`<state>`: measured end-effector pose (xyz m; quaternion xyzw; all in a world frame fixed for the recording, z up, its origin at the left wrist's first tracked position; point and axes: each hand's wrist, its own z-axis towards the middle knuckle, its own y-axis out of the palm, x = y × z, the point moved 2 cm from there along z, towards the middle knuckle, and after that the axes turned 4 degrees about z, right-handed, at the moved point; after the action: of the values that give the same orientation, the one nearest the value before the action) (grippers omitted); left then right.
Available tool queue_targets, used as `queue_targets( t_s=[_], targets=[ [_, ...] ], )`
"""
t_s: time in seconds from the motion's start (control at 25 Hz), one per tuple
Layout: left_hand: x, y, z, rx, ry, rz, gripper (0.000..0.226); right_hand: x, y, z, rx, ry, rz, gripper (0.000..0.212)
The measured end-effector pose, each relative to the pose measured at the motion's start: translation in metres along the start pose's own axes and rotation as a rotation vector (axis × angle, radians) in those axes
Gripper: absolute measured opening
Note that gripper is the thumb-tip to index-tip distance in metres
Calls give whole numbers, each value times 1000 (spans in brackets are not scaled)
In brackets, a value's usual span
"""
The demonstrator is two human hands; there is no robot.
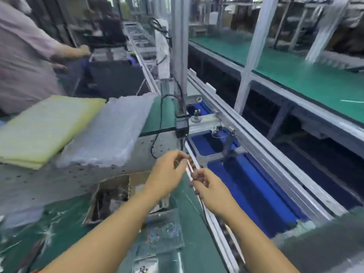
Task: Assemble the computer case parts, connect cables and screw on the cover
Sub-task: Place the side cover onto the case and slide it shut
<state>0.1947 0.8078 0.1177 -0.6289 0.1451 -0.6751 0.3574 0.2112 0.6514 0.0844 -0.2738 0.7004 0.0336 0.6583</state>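
Note:
The whole picture is smeared by motion. My left hand point(169, 172) and my right hand point(208, 186) are raised close together above the edge of the green bench mat point(193, 223), next to the conveyor rail. Fingers of both hands are curled inward toward each other. My left fingertips seem to pinch a small dark part; the blur hides what it is. Whether my right hand holds anything I cannot tell. A dark computer case point(116, 75) stands far back on the left, in front of another person point(23, 56).
An open cardboard box point(110, 196) of dark parts lies under my left forearm, with clear bags of small hardware point(163, 235) nearer. Bubble wrap point(106, 133) and yellow foam sheets point(43, 127) lie at left. The conveyor with blue pallets point(250, 186) runs along the right.

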Motion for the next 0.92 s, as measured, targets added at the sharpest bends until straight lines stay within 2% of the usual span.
queue_targets(
  t_s=[0.12, 0.16, 0.2, 0.28, 0.32, 0.4, 0.48, 0.56, 0.6, 0.72, 0.76, 0.84, 0.92],
  targets=[
    [-54, -81, 17, 429, -90, 261, 9, -26, 55, 42, -118, 32, 162, 13],
    [-70, -102, 22, 522, -150, 429, 19, -32, 70, 53, -146, 46, 193, 13],
    [-84, -119, 29, 504, -240, 590, 38, -37, 83, 62, -166, 57, 210, 13],
    [-109, -137, 43, 198, -461, 763, 84, -45, 105, 77, -183, 76, 236, 14],
    [-116, -136, 47, 34, -526, 787, 97, -48, 113, 82, -178, 91, 248, 14],
    [-122, -125, 50, -136, -543, 799, 94, -51, 123, 90, -155, 126, 285, 16],
    [-119, -118, 48, -81, -506, 752, 74, -53, 127, 93, -136, 156, 319, 17],
    [-114, -118, 40, 101, -447, 674, 59, -55, 130, 95, -136, 158, 340, 22],
    [-107, -119, 36, 189, -406, 610, 56, -57, 131, 97, -159, 158, 369, 35],
    [-78, -121, 19, 334, -303, 333, 55, -68, 137, 101, -277, 195, 497, 112],
    [-68, -121, 13, 367, -284, 253, 54, -74, 140, 102, -305, 198, 526, 126],
    [-50, -123, 1, 414, -243, 131, 53, -85, 139, 102, -327, 195, 588, 136],
    [-34, -127, -8, 417, -200, -26, 48, -91, 131, 101, -304, 142, 624, 133]
  ],
)
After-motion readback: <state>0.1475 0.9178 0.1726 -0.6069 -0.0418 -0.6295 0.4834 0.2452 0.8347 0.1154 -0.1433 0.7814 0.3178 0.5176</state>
